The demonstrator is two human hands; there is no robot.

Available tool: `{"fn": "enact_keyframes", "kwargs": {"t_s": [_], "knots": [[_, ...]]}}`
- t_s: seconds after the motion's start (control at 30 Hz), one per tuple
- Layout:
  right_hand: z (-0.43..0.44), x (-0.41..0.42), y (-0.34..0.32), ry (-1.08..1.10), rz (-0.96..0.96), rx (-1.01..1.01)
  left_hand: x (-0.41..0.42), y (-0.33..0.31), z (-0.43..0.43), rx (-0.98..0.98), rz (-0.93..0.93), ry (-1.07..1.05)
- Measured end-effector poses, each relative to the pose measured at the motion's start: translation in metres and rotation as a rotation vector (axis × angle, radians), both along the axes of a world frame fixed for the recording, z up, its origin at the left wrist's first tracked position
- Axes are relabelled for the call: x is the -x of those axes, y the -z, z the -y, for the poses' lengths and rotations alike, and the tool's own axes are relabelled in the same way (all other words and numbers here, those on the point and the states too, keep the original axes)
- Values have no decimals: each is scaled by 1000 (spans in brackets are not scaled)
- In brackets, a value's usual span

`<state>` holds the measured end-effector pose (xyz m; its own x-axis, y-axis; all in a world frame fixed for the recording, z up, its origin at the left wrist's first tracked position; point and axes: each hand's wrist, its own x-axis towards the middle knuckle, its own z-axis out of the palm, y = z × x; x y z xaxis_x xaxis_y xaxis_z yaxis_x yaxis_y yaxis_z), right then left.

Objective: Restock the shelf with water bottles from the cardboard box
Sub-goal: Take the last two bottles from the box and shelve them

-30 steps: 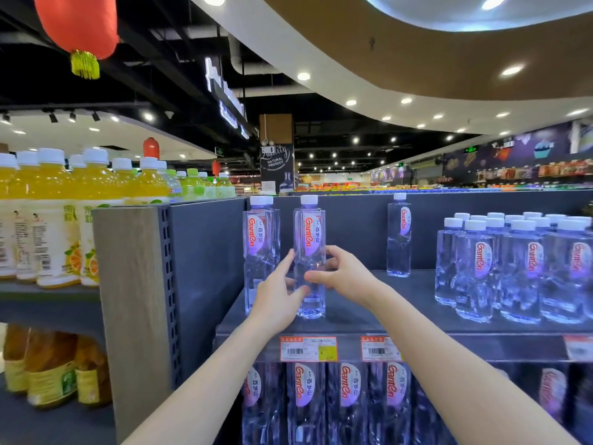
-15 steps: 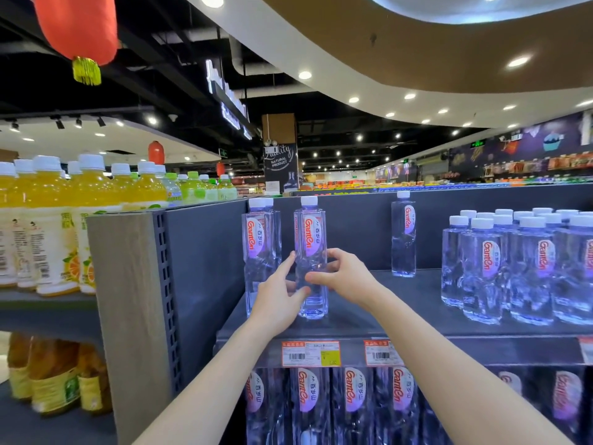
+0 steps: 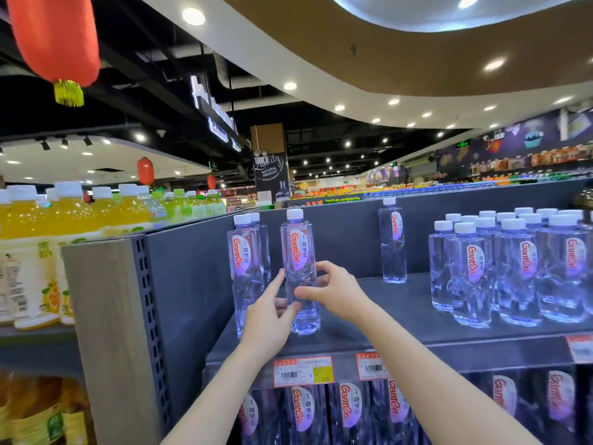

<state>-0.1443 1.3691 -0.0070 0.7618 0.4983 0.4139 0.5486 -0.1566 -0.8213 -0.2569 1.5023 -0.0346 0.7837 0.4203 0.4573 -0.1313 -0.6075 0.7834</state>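
Currently, item one: a water bottle point(image 3: 300, 252), upright on the grey shelf point(image 3: 401, 319) near its front left. We pinch its waist from both sides, our left hand point(image 3: 269, 319) and right hand point(image 3: 335, 293) curled round it. Item two: neighbouring bottles point(image 3: 245, 268) just left. Item three: a lone bottle point(image 3: 392, 242) behind; a cluster of bottles point(image 3: 513, 271) well right.

— Top shelf point(image 3: 410, 303)?
— We log four water bottles point(image 3: 300, 268) leftward; the right-hand cluster point(image 3: 513, 268) overlaps, so we cannot total it.
— Lanterns? Tags?
— Three red lanterns point(image 3: 54, 36), three price tags point(image 3: 303, 370).
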Motion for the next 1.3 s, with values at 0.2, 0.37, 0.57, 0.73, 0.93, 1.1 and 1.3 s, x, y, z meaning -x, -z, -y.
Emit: {"fn": "enact_keyframes", "kwargs": {"t_s": [0.2, 0.37, 0.57, 0.73, 0.93, 1.1, 1.3], "knots": [[3, 12, -3, -11, -4, -7, 5, -3, 5, 5, 27, -3], [4, 22, -2, -6, -13, -11, 8, -6, 4, -35, -1, -31], [5, 24, -1, 61, 3, 146, 11, -6, 3, -168, -37, -126], [18, 25, 1, 157, 57, 323, 26, 3, 12, -308, -34, -208], [62, 59, -2, 290, 141, 368, 63, 1, 24, -658, -104, -113], [111, 110, -7, 362, 178, 503, 102, -14, 50, -858, -130, -120], [157, 201, 17, 398, 141, 690, 176, 19, 71, -933, -220, -142]]}}
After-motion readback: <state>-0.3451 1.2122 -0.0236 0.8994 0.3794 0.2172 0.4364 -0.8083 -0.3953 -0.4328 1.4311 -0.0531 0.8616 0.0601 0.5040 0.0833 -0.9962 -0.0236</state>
